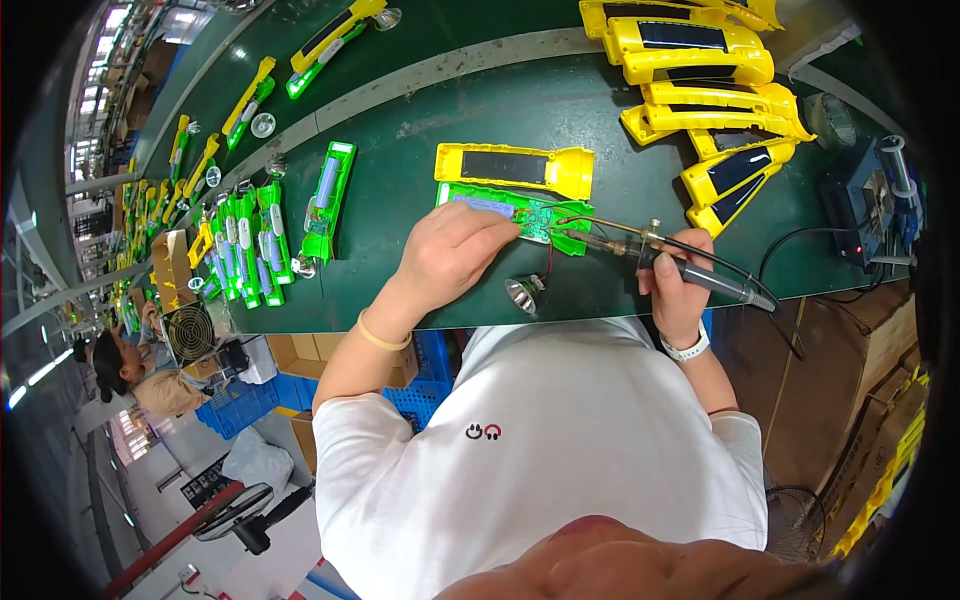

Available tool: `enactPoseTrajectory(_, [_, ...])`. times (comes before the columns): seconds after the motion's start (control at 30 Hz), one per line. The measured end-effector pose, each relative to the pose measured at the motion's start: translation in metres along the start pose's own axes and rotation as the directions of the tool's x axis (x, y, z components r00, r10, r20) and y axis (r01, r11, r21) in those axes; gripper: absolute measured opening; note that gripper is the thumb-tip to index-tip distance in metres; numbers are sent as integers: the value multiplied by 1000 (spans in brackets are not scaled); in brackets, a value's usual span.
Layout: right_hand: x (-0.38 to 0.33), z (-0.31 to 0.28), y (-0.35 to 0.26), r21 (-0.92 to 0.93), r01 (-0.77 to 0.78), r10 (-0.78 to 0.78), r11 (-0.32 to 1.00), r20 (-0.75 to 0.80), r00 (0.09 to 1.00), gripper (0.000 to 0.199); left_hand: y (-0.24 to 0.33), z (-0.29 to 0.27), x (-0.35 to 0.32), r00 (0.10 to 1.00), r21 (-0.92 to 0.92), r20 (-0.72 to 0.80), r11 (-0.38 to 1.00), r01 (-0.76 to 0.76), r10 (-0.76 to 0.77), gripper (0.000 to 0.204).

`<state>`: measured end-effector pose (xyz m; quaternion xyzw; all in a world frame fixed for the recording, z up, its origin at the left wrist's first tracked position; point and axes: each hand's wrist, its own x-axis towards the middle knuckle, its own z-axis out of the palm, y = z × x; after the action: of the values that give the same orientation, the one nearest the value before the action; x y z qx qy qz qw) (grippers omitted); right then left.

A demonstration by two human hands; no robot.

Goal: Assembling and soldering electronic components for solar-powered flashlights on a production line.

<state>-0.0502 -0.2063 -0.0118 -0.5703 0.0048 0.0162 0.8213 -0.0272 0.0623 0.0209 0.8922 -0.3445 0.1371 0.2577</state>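
Observation:
My right hand (676,285) grips the dark handle of a soldering iron (715,281). A thin tube along the iron leads toward its tip, which points left at a small green circuit board (535,217). That board sits in a green flashlight housing (572,240) with a battery cell (484,205) on its left. My left hand (455,252) lies over the housing's near edge, its fingers closed together at the board; what they pinch is hidden. A reflector lamp head (523,293) hangs by wires on the near side. Just beyond lies a yellow cover (514,170) with a dark panel.
Yellow covers (697,37) are piled at the far right, near a soldering station (850,205) with a cable. Several green housings (245,245) stand in a row on the left, with another housing (328,200) beside them. A metal strip (440,70) crosses the green table. Another person (115,360) is at far left.

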Motion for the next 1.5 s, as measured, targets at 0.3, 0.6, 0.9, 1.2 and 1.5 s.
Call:
enactPoseTrajectory(0.3, [3,-1,8,-101,-1,10,995,90,996,24,-2,-1,15,988,103,57,983,-151,146,20])
enactPoseTrajectory(0.6, [4,-2,14,-321,86,-38,943,152,988,22,1,-1,15,985,111,115,984,-139,126,17])
enactPoseTrajectory(0.9, [1,-3,3,-31,88,-88,996,6,996,22,2,-1,15,986,120,122,984,-131,116,16])
enactPoseTrajectory(1.2, [17,-9,3,49,210,-197,976,-197,960,20,-1,-5,29,999,-82,26,996,36,-34,19])
enactPoseTrajectory(1.5, [24,-8,-5,95,283,-245,954,-294,924,16,7,34,45,970,-412,26,882,231,-242,14])
